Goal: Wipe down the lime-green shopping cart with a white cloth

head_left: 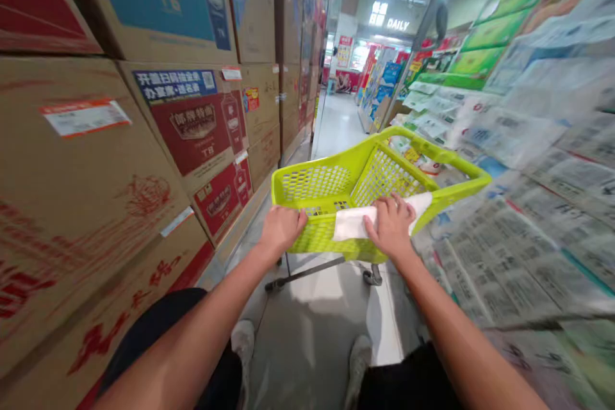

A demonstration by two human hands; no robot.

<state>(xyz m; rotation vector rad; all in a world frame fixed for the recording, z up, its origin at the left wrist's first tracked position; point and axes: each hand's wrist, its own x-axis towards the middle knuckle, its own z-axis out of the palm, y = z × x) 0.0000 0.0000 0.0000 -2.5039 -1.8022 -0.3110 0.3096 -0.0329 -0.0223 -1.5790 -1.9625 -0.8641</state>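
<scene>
A lime-green plastic shopping cart (317, 182) stands in front of me, turned at a slant, its perforated basket holding nothing that I can see. My left hand (283, 227) is closed around the near left part of its rim. Draped over the near side of the rim is a white cloth (352, 223), perhaps a paper wipe. My right hand (391, 224) presses it against the cart with bent fingers. The cloth sticks out on both sides of that hand.
Stacked cardboard cartons (192, 122) wall in the left side. On the right rise piles of plastic-wrapped packs (519, 243), blurred, with green packs (504, 32) higher up. A tiled aisle floor (339, 118) leads ahead to more shelves. My shoes (358, 359) are below the cart.
</scene>
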